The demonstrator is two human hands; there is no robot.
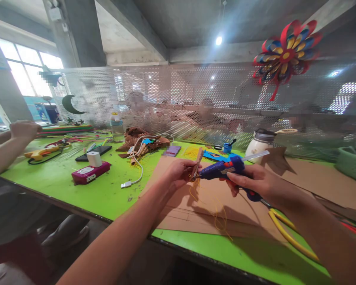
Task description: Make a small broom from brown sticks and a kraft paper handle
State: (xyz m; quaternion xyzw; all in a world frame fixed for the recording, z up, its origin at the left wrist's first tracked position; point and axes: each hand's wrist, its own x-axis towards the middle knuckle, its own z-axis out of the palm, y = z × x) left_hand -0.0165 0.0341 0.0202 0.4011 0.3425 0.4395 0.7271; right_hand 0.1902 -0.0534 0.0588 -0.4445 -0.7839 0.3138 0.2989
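Note:
My left hand (180, 173) pinches a narrow strip of brown cardboard (198, 160), held upright over the work sheet. Wrapped round a blue glue gun (222, 168) is my right hand (255, 182), with fingers near its orange-red trigger. The gun's nozzle points left and meets or nearly meets the strip's lower end; I cannot tell whether they touch. A clear glue stick (256, 155) pokes out of the gun's back. Loose yellow thread (221, 217) hangs below the strip, over a large brown cardboard sheet (178, 213).
Yellow-handled scissors (293, 237) lie under my right forearm. On the green table (112, 198) are a maroon tissue pack (90, 173), a white USB cable (141, 174), a brown paper craft (145, 144) and a white jar (259, 146). Another person's hand (23, 130) is at the left. A perforated screen (180, 107) stands behind.

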